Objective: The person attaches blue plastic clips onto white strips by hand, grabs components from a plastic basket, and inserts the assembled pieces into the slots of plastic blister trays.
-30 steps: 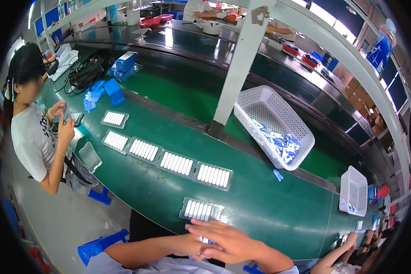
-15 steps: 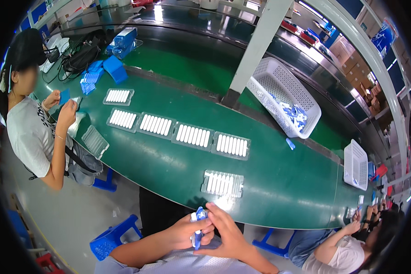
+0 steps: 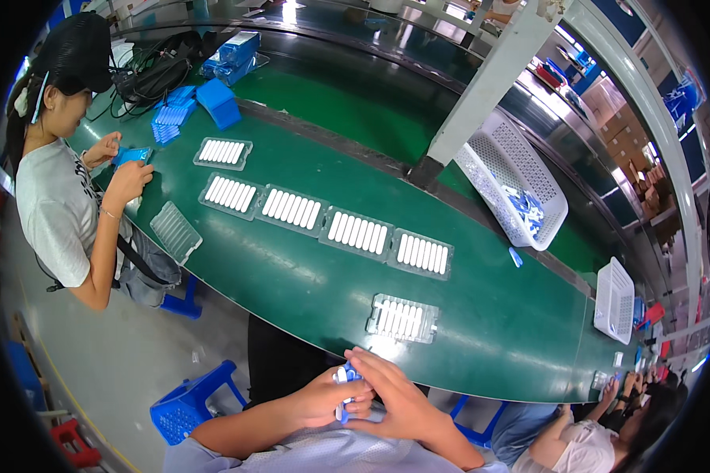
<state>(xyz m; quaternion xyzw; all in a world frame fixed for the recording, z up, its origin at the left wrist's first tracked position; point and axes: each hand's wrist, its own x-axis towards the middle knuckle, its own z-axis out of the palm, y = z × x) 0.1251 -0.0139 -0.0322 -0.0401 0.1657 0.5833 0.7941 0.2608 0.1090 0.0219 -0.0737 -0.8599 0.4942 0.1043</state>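
My left hand (image 3: 319, 404) is closed around a small bundle of blue-and-white plastic sticks (image 3: 341, 375) near my body, below the table's front edge. Cupped against the same bundle is my right hand (image 3: 398, 402), its fingers across the top and its thumb at the lower end. How many sticks there are, and their exact kind, is hidden by the fingers. Just beyond my hands a clear plastic tray (image 3: 429, 324) lies on the green table (image 3: 292, 288), partly filled with white sticks (image 3: 401, 319).
Behind that tray, several filled clear trays (image 3: 324, 224) stand in a row. A white basket (image 3: 559, 207) holds blue-and-white pieces, one loose piece (image 3: 516, 257) beside it. A metal post (image 3: 481, 98) rises nearby. A co-worker (image 3: 59, 213) at left handles a blue packet; another person (image 3: 576, 445) sits right.
The view has shifted, so the table things appear farther right. My fingers have closed in more around the bundle. The co-worker at left has lowered the blue packet.
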